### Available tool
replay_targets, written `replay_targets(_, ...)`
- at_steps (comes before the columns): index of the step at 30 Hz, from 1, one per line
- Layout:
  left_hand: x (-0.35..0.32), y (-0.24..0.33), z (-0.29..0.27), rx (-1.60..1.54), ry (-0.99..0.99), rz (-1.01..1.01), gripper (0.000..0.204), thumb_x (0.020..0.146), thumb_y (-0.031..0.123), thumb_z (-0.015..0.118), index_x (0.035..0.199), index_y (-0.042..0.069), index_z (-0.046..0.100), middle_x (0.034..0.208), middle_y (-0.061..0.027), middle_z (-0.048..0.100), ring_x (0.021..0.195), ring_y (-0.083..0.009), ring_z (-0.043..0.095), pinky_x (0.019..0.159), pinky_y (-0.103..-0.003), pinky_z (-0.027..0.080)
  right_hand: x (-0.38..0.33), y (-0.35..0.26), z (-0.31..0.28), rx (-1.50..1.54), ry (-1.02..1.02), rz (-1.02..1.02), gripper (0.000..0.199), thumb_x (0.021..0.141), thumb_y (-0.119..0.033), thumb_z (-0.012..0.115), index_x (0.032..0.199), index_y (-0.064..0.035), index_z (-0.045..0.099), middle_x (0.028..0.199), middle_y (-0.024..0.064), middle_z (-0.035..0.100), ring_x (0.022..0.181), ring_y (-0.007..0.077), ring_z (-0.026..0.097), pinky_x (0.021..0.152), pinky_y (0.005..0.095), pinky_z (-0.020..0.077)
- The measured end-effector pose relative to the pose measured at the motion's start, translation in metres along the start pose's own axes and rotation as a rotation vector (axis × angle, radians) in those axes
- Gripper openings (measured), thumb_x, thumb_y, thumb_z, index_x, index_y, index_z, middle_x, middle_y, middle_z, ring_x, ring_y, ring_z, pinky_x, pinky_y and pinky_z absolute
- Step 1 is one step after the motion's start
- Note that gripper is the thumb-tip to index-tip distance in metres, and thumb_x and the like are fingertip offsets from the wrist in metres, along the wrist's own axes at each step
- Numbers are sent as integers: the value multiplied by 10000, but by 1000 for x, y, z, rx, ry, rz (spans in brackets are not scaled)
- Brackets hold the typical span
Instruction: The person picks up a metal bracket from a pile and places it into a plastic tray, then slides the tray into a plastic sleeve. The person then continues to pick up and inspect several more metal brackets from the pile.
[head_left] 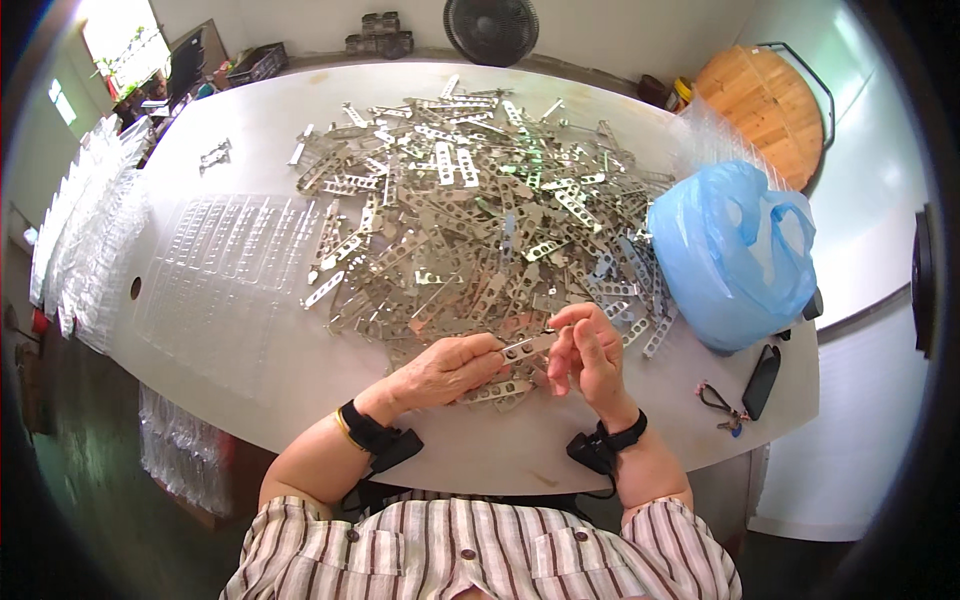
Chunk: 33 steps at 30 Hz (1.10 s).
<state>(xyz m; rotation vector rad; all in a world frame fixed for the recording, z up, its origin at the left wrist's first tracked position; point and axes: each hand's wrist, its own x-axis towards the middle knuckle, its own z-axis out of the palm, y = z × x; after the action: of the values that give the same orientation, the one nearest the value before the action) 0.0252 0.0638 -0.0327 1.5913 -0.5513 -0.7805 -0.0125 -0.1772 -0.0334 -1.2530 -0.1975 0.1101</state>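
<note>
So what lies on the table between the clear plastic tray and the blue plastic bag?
The head view shows a big heap of perforated metal strips filling the stretch between the clear plastic tray and the blue plastic bag.

I see both forearms bent inward; left hand (447,368) and right hand (590,352) pinch fingertips near the striped shirt (480,550).

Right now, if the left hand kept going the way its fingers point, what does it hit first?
The left hand points right, along the metal strip it pinches. It would likely meet the right hand first, holding the strip's other end. Depth is unclear, but they look level.
</note>
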Motion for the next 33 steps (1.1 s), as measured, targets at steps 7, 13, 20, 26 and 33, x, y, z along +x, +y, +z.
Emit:
replay_targets(7, 2, 7, 4, -97, 57, 31, 291, 1041, 269, 481, 990, 13, 607, 658, 44, 482, 540, -46, 446, 485, -225, 373, 0, -4, 8, -31, 49, -16, 385, 1041, -390, 426, 1134, -23, 493, 643, 68, 598, 437, 109, 517, 399, 212, 423)
replay_targets(13, -3, 14, 11, -122, 112, 138, 290, 1049, 261, 473, 964, 8, 586, 646, 48, 473, 538, -39, 421, 495, -211, 358, -1, -3, 8, -32, 26, -54, 390, 1040, -404, 425, 1126, -29, 487, 629, 75, 595, 408, 115, 500, 377, 220, 411)
replay_targets(20, -30, 33, 11, -104, 307, 144, 263, 1043, 232, 482, 969, 6, 594, 646, 37, 482, 518, -41, 435, 475, -216, 373, 2, 2, 9, 78, -20, -69, 353, 1049, -359, 422, 1123, -19, 483, 618, 88, 585, 382, 128, 493, 365, 236, 421)
replay_targets(26, -44, 17, -9, 14, 559, 151, 213, 1026, 214, 515, 984, 29, 613, 698, 31, 540, 579, -38, 487, 486, -205, 402, 3, 5, 1, 59, -29, -102, 334, 1056, -342, 408, 1114, -22, 484, 618, 85, 578, 391, 126, 505, 364, 242, 429)
replay_targets(33, -10, 24, -68, 645, 841, 240, 234, 997, 234, 537, 949, 10, 585, 749, -68, 568, 667, -144, 515, 619, -317, 439, 5, 7, -1, 67, 6, -101, 330, 1056, -339, 411, 1110, -27, 502, 639, 85, 585, 393, 115, 507, 372, 222, 425)
